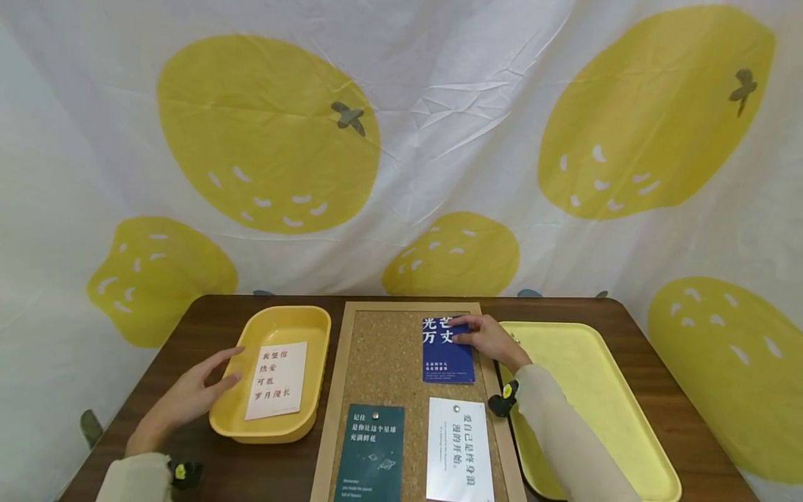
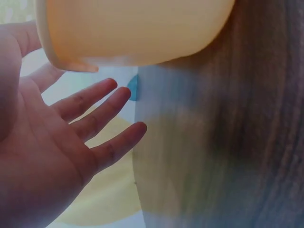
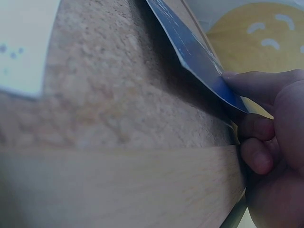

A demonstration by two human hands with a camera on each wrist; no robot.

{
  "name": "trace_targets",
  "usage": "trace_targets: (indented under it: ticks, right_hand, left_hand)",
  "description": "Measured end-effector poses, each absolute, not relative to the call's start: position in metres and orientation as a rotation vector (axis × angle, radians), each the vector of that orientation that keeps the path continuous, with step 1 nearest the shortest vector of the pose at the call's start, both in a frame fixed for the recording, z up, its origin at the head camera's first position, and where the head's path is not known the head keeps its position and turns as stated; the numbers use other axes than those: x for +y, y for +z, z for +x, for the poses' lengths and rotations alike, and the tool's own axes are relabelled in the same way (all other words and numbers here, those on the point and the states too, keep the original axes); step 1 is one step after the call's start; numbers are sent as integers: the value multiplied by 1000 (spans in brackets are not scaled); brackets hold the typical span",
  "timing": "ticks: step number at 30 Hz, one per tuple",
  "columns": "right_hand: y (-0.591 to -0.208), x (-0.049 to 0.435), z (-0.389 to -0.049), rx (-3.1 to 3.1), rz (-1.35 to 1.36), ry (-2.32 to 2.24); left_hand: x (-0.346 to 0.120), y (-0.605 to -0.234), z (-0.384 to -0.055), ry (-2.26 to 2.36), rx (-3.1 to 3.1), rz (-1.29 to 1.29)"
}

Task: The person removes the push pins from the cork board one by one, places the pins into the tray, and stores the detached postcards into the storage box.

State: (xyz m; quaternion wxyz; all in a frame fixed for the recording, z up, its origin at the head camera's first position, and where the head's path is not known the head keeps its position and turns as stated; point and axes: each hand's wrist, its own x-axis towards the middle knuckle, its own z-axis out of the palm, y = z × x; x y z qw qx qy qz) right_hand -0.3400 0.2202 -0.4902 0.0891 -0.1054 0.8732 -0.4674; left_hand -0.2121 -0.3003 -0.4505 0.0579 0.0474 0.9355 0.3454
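My right hand [image 1: 488,339] pinches the blue card [image 1: 448,369] by its upper right edge, over the top right of the cork board [image 1: 383,355]. In the right wrist view the card [image 3: 204,78] stands tilted off the cork, its right end between thumb and fingers. At the left rim of the deep yellow tray [image 1: 323,328] is my left hand [image 1: 188,397], its fingers spread and fairly straight, nothing gripped. A white card with red writing [image 1: 278,380] lies in that tray. Below the blue card, a green card [image 1: 371,453] and a white card [image 1: 460,446] are pinned to the board.
A flat, pale yellow tray [image 1: 590,397] lies right of the board, partly under my right forearm. Everything stands on a dark wooden table [image 1: 251,467]. Behind its far edge hangs a white cloth [image 1: 439,125] printed with lemons.
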Motion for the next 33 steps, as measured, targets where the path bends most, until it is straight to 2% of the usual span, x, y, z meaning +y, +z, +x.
trace_targets:
  ticks: [33]
  right_hand:
    - [-490, 219, -340, 2611, -339, -1386]
  left_hand:
    - [-308, -468, -206, 1149, 2604, 121]
